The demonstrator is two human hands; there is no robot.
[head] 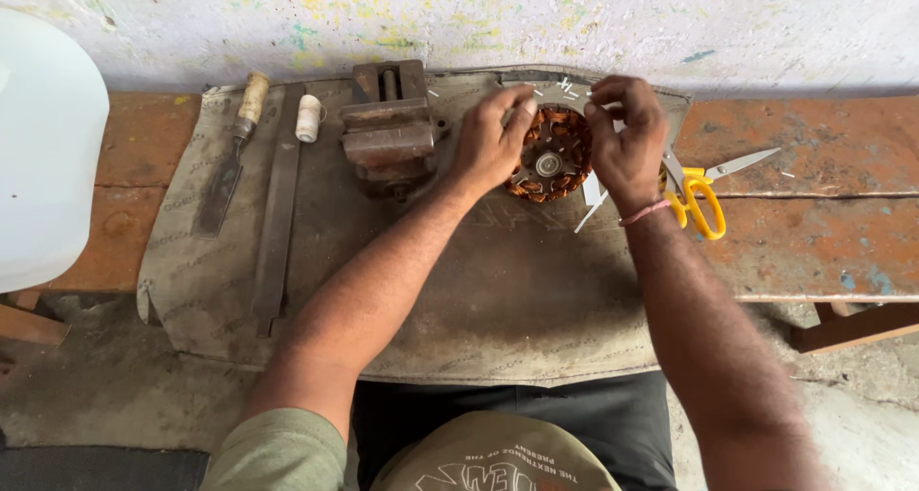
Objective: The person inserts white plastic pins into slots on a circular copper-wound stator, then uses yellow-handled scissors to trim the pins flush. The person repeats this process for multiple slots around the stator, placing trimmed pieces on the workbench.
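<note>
At upper centre of the frame, left hand (pixel 491 148) and right hand (pixel 627 145) each close their grip round the copper-wound stator (pixel 550 153), steadying it flat on the cloth-covered desk (pixel 823 213) beside yellow scissors (pixel 704 196)

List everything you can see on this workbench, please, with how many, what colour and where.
round copper-wound motor stator: one, orange-brown with grey hub, bench centre, between both hands
rusty iron bench vise: one, brown-grey, left of the stator
yellow-handled steel scissors: one, right of the stator, blades pointing right
wooden-handled flat file: one, dark blade, pale handle, far left
long flat metal bar: one, dark grey, beside the file
spool of white thread: one, near the bar's top
worn woven cloth mat: one, grey-brown, under the tools
white plastic sheet: one, left edge
left hand: grip on the stator's left rim
right hand: grip on the stator's right rim
</note>
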